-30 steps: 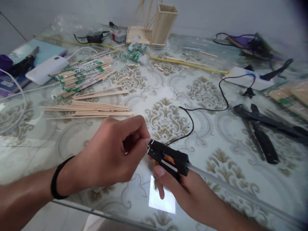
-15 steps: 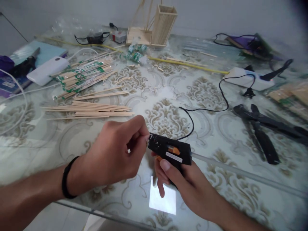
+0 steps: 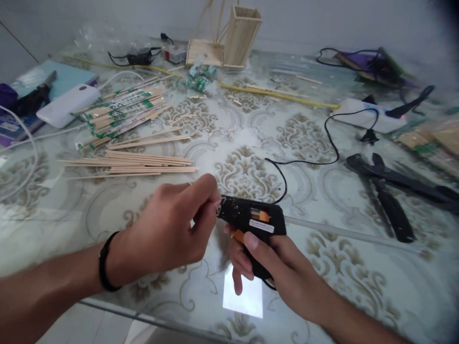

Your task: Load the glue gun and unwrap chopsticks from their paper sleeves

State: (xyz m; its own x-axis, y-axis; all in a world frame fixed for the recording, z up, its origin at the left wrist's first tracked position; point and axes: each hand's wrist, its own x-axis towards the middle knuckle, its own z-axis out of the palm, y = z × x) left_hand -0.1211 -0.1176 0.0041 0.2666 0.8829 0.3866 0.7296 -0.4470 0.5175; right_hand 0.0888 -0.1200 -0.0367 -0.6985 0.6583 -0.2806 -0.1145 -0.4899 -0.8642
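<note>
Head view, and we go straight to the right hand (image 3: 283, 274): fingers wrapped round the handle of the glue gun (image 3: 247, 210), thumb up along its side!

And how does the gun lie?

Above and ahead of that palm, nozzle aimed left, orange trigger (image 3: 237, 234) just by the thumb, a clear glue stick (image 3: 333, 229) running out of the back to the right.

The left hand (image 3: 175, 229)?

Right at the nozzle! Thumb and forefinger drawn together there, other fingers curled. Whether they grip the tip or a thread of glue, I cannot tell; it is hidden.

Take us outward!

Past the left hand, loose sticks (image 3: 150, 161) on the table (image 3: 103, 210), wrapped packs (image 3: 122, 107) beyond them. Out to the right, pliers (image 3: 392, 210), well apart from the gun, and a power strip (image 3: 373, 117) farther back. A black cord (image 3: 304, 162) winds between gun and strip.

And at the back?

A tall stick box (image 3: 242, 38), upright, near the wall!
</note>
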